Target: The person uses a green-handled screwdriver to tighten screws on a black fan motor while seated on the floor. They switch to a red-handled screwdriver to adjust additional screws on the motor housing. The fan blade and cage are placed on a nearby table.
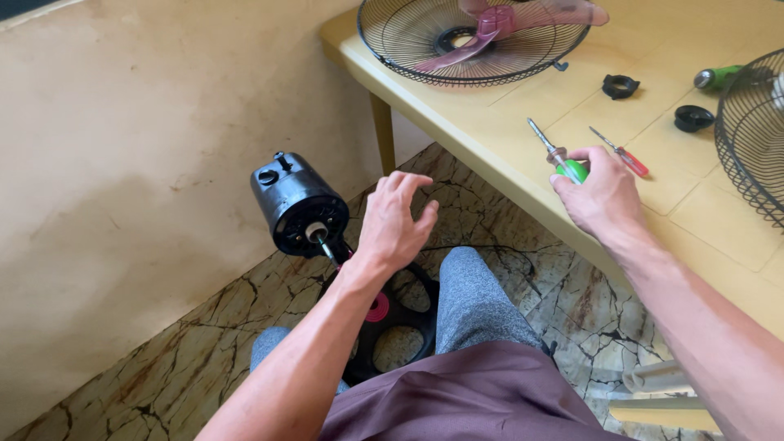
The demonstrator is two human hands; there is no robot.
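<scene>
I sit beside a yellow table [490, 139], looking down at my lap and both bare arms. My right hand [599, 194] rests on the table's near edge, fingers curled around the green handle of a screwdriver [558, 154] whose metal shaft points up and away from me across the tabletop. My left hand [394, 222] hangs in the air off the table's left side, above the floor, fingers spread and holding nothing. Just left of that hand, clear of it, stands the black motor housing [296, 206] of a fan with its bare shaft facing me; the fan's round black base [392, 327] sits on the marbled floor below the table's edge, between my knees. On the table, just beyond my right hand, lies a smaller screwdriver with a red handle [625, 155]. Farther back on the table lies a round wire fan guard [474, 37] with a translucent pink fan blade [506, 24] on it. Two small black plastic rings [621, 86] sit right of the guard, and a second wire guard [751, 139] reaches in at the table's right end.
</scene>
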